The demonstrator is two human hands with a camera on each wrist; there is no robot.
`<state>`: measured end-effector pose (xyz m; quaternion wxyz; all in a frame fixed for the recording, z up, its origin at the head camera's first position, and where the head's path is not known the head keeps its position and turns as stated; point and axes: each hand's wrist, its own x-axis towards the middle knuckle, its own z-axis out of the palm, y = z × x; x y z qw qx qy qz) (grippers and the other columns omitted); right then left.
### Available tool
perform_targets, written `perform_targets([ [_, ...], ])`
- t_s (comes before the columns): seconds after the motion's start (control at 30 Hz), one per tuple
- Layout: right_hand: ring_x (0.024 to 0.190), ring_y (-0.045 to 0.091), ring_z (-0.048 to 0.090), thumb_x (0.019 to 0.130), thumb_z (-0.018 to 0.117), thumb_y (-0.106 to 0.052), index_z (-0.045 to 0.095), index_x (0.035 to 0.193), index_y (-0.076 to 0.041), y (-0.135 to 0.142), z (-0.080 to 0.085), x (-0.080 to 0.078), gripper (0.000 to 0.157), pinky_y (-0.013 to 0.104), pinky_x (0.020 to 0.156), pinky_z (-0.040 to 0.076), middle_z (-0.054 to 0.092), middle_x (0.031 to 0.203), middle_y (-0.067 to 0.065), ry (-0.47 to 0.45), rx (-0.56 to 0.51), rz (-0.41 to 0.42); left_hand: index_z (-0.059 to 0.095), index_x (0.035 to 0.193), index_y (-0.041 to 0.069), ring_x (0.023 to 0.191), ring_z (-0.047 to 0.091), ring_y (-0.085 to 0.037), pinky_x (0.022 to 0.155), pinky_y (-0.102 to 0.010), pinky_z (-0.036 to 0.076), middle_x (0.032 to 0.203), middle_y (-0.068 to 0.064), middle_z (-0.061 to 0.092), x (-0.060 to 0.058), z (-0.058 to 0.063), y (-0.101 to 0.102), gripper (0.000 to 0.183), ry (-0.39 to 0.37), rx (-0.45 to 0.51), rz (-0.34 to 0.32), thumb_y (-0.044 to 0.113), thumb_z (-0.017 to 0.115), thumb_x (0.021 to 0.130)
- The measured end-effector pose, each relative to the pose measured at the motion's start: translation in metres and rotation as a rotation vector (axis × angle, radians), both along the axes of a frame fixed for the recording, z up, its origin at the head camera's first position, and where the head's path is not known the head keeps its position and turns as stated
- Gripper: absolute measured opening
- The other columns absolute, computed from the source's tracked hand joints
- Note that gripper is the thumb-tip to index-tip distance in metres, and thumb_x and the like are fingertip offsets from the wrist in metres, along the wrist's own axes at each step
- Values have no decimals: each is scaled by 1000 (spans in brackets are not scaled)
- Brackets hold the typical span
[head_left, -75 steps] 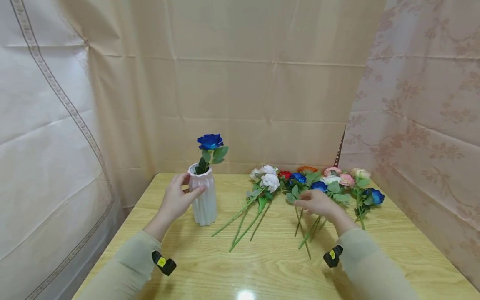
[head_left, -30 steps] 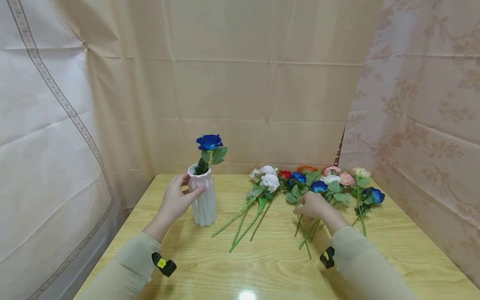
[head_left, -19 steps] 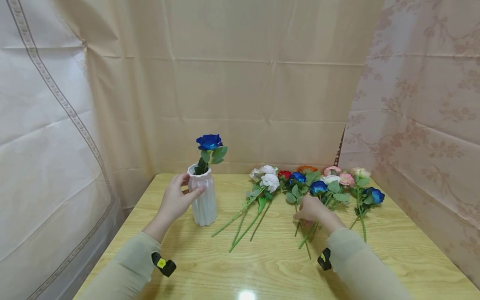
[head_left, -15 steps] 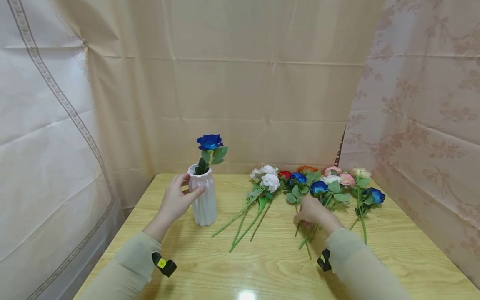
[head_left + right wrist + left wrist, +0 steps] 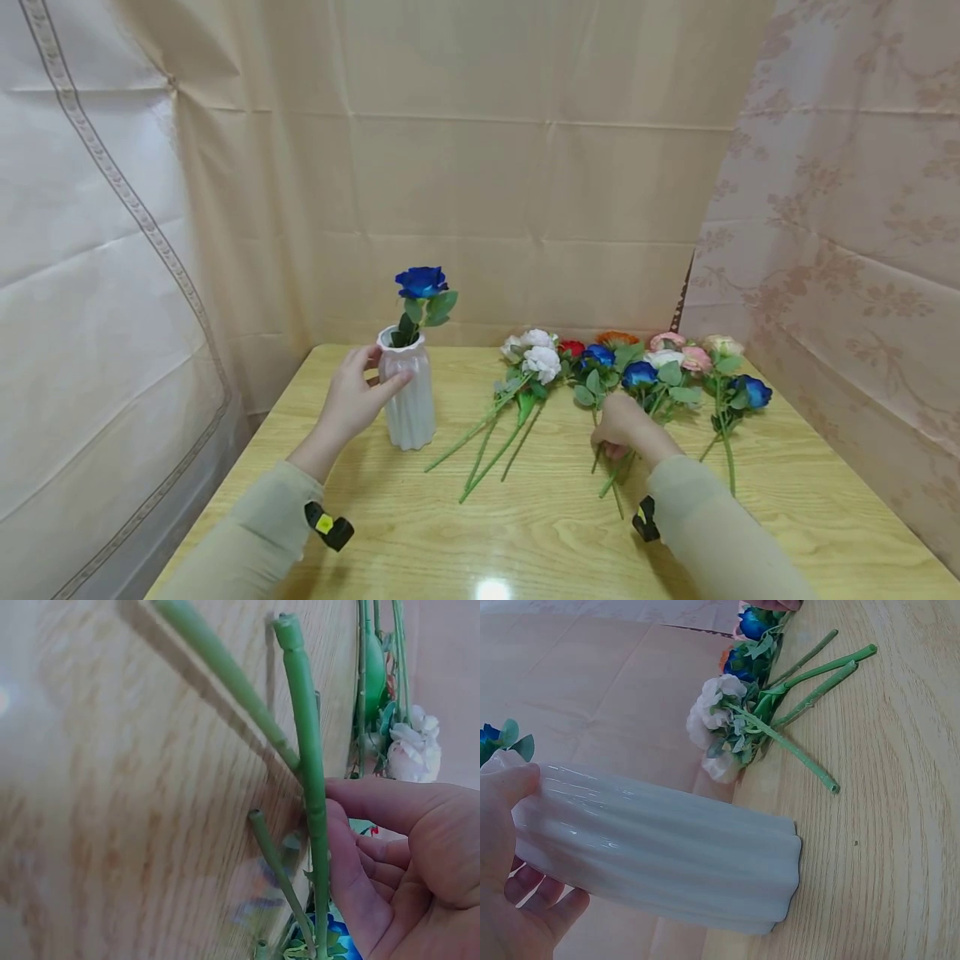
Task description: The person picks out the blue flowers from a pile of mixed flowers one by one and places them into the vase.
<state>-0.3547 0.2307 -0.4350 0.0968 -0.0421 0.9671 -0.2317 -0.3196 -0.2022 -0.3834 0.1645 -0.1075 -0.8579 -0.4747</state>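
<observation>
My left hand (image 5: 356, 398) grips the upper part of a white fluted vase (image 5: 410, 408), thumb in front and fingers around the far side. The vase stands upright on the table, with one blue rose (image 5: 422, 282) in its mouth. My right hand (image 5: 628, 425) is low over the flower pile, its thumb and forefinger pinching a thin green stem (image 5: 229, 682). That stem seems to lead up to a blue rose (image 5: 597, 357) lying in the pile. A thicker green stem (image 5: 306, 712) crosses in front of the fingertips in the right wrist view, partly hiding the pinch.
White flowers (image 5: 542, 364) lie left of my right hand, stems toward me. Pink flowers (image 5: 696, 360), an orange flower (image 5: 617, 338), a red flower (image 5: 572, 348) and another blue rose (image 5: 752, 391) lie around the pile. Cloth (image 5: 510, 183) hangs behind the wooden table (image 5: 420, 533).
My right hand has come down and slightly toward me along the stems, and its fingers have drawn in on one. The left hand, vase and standing rose look unchanged.
</observation>
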Motion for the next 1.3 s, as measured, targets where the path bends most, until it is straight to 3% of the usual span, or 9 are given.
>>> perform_targets([
  [0.43,42,16,63,84,70,-1,67,57,-1,3,-7,-3,27,29,44,55,62,49,7,-28,-32,-12,51,141,7,121,52,-30,97,-48,54,132,-10,52,0,-1,-1,71,-2,6,-12,51,75,90],
  [0.6,43,16,64,83,70,-2,68,57,-1,8,-10,-2,26,29,45,56,63,50,6,-21,-95,-10,51,141,7,121,51,-30,97,-48,54,133,-10,51,0,0,0,72,-7,10,-14,51,75,90],
  [0.83,49,21,67,88,67,-4,70,63,1,10,-2,0,26,33,49,58,65,55,9,-38,-204,-32,51,141,7,122,51,-30,97,-48,54,133,-10,52,1,0,0,69,-6,10,-9,48,75,91],
  [1.3,56,24,70,94,65,-6,66,68,0,5,8,2,27,36,54,60,67,61,10,1,-277,0,51,141,6,122,52,-31,97,-48,53,133,-10,52,0,0,0,69,-8,4,-6,48,75,91],
])
